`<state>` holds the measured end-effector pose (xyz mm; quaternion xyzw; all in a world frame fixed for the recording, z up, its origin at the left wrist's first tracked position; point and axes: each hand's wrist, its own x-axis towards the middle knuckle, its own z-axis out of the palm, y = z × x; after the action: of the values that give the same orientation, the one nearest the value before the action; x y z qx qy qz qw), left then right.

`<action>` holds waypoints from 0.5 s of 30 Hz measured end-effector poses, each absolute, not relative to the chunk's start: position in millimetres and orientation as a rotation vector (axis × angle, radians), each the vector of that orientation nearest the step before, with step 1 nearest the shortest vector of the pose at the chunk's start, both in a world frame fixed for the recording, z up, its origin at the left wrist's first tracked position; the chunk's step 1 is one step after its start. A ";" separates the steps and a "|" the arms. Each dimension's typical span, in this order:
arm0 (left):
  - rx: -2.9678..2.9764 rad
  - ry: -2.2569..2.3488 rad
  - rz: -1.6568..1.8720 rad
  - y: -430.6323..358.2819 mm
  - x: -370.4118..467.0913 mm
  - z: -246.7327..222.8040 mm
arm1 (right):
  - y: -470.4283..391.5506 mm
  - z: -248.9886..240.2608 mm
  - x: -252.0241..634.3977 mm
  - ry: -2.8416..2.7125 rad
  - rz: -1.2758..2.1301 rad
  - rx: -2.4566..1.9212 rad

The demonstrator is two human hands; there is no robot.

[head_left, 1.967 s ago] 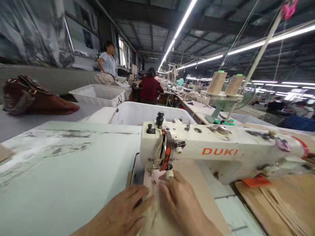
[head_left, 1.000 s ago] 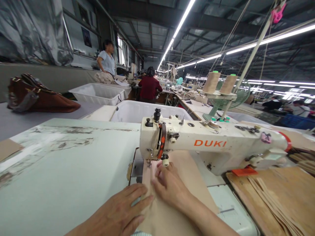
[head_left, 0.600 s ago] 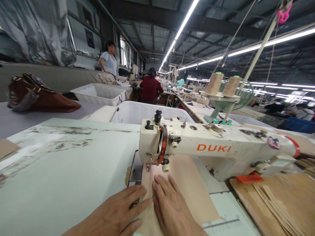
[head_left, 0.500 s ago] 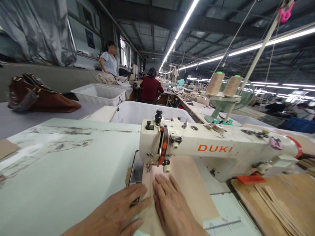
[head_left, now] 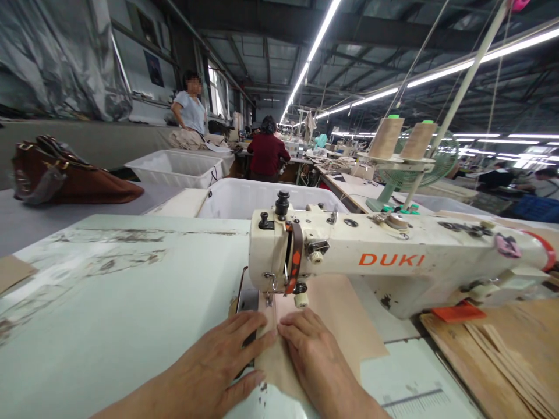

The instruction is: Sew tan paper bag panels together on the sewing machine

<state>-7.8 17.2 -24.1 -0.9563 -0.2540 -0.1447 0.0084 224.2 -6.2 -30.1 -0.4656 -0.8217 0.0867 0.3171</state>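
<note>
A beige fabric piece lies on the sewing machine bed, a narrow strip of it under the presser foot. My left hand rests at its left edge, fingers stretched out and thumb apart, the fingertips on the fabric. Just right of the seam line, my right hand has its fingers bent and drawn together, gripping the fabric near the needle area. Both hands are in front of the white sewing machine marked DUKI. Part of the fabric is hidden beneath my right hand.
A wooden board with beige strips lies at right. Behind the machine stand a white bin and thread cones. A brown handbag sits far left. Two people are beyond, one in dark red.
My right hand has gone from lying flat to bent, drawn-together fingers. The fabric's near edge has moved forward toward the machine. My left hand has stayed nearly in place.
</note>
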 end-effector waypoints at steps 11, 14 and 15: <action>-3.053 -0.839 -0.460 27.4 -2.0 -18.4 | 3.4 -19.3 224.2 -2.263 0.221 -1.386; -3.037 -0.825 -0.497 31.5 0.4 -20.0 | 5.1 -14.4 225.5 -2.292 0.209 -1.423; -3.033 -0.823 -0.507 32.6 1.0 -20.5 | 5.5 -14.1 225.9 -2.299 0.204 -1.431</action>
<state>1.0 32.6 -20.5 -0.9526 -0.2586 -0.1591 -0.0207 225.9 5.5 -14.1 -0.5150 -0.8275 0.0735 0.2114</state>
